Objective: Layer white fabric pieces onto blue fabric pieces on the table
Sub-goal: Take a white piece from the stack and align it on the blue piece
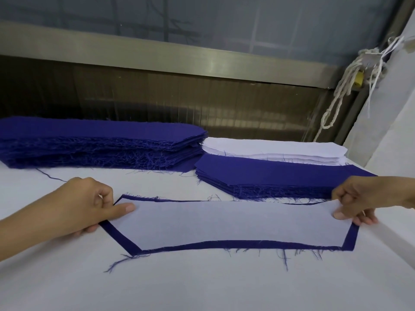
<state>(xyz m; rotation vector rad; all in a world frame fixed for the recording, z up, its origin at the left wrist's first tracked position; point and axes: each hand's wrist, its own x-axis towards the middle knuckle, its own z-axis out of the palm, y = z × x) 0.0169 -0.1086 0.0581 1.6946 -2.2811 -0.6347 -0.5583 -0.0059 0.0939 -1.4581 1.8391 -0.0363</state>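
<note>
White fabric piece [229, 223] lies on blue fabric piece [119, 237]; left hand [83, 205] and right hand [361, 198] pinch its ends.

Bare white tabletop [202, 286] gives passing room along the near side. Behind, a tall frayed stack of blue fabric pieces [96, 147] and a lower blue stack [280, 178] carrying white fabric pieces [274, 149] bar the back

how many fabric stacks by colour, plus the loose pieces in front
blue stacks: 2
white stack: 1
loose blue piece: 1
loose white piece: 1
total: 5
</note>
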